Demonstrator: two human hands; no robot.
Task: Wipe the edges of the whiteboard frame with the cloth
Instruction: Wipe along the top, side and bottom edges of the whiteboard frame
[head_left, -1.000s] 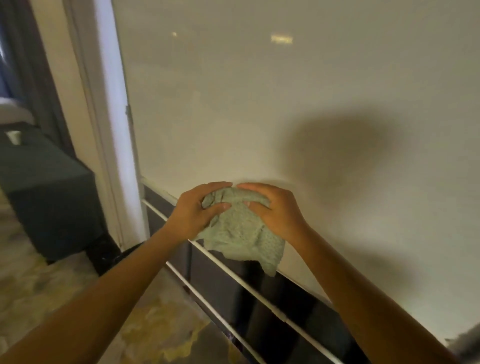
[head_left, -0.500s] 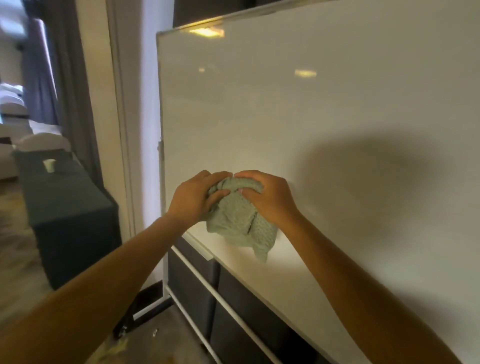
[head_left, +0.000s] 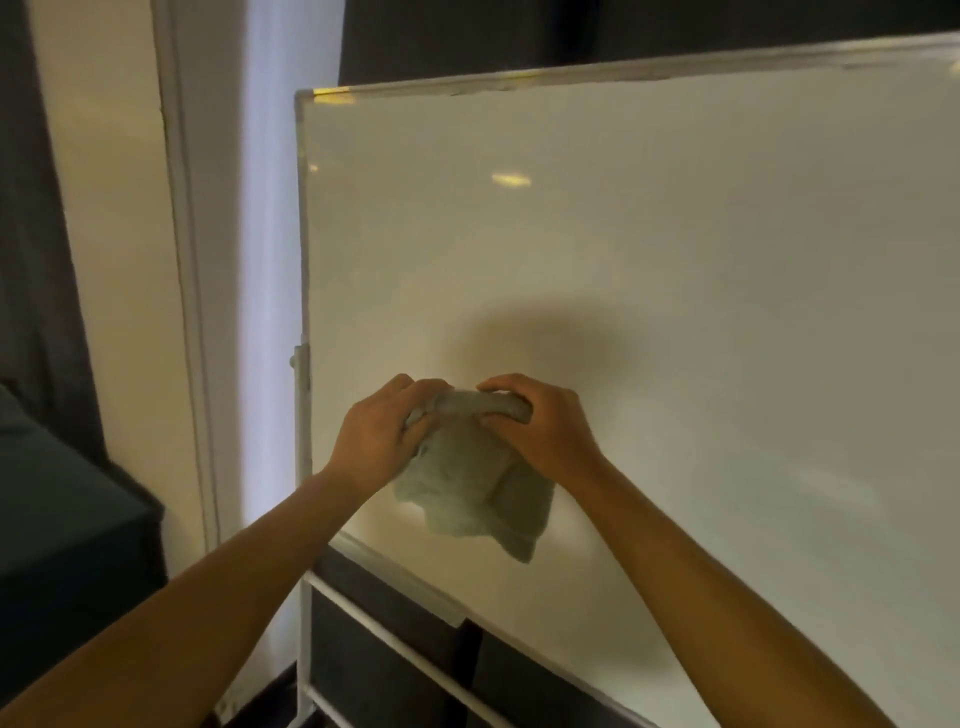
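Pale-green terry cloth (head_left: 470, 493) hangs bunched between my two hands in front of the whiteboard (head_left: 675, 312), low and toward its left side. My left hand (head_left: 376, 441) has its fingers curled shut around the cloth's upper left fold, and my right hand (head_left: 540, 426) is clenched over the rolled top edge; the rest droops below them, its lowest corner just above the bottom rail. I can't tell whether the cloth is actually touching the board face or only held close to it.

I judge that the frame (head_left: 300, 234) has not yet been reached: its left upright stands apart from my left hand, and the top rail is well above both.

The risk I see is mostly in the loose bundle. With so much fabric dangling, a pass along the thin metal edge could drag the tail across the board or snag on the knob (head_left: 295, 358) on the left post. The board appears to sit on a stand (head_left: 304, 623), so hard sideways pressure might rock or shift it.
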